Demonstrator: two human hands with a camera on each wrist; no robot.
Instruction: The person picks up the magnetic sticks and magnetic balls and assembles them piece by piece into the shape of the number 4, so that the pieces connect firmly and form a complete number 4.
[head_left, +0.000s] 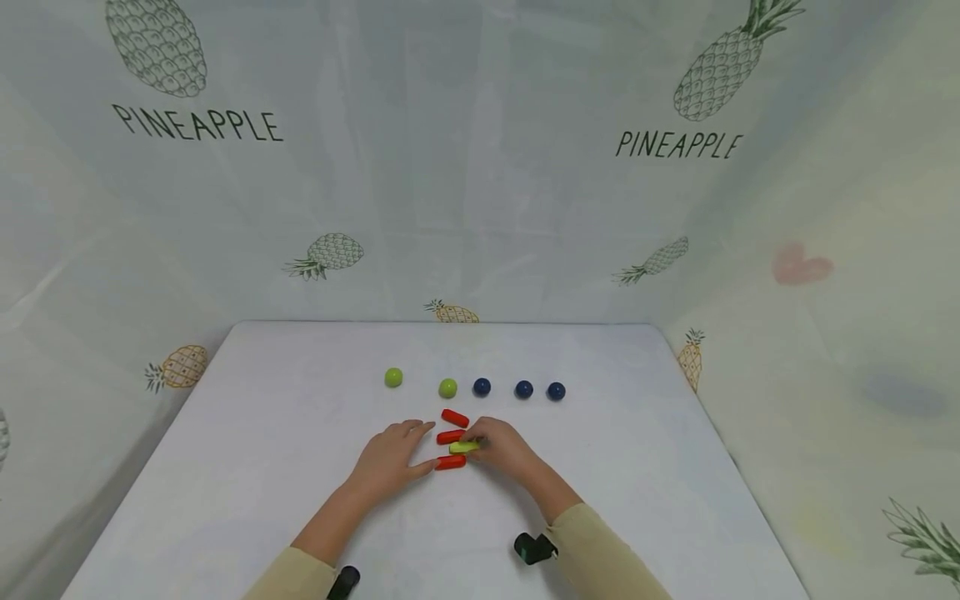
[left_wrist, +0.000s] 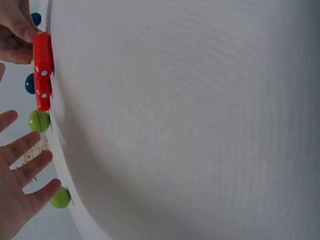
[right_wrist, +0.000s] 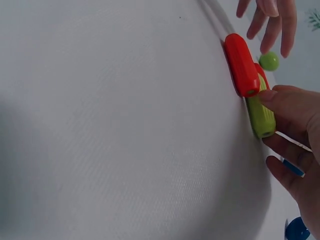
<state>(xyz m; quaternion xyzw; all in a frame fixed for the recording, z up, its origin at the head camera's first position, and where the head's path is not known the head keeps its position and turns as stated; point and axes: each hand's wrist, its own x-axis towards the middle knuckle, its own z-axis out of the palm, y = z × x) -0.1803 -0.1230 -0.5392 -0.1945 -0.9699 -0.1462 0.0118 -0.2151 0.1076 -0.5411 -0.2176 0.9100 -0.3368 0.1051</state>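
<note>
Below centre, left hand point(head_left: 384, 460) spread, right hand point(head_left: 501, 447) pinching a green stick point(head_left: 462, 447), we feared crowding might jostle red sticks point(head_left: 451, 462).

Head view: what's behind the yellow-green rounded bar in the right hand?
Behind the yellow-green bar: two red rounded bars, then green balls and dark blue balls. The right hand covers the area behind that bar's right end; anything there is hidden.
</note>
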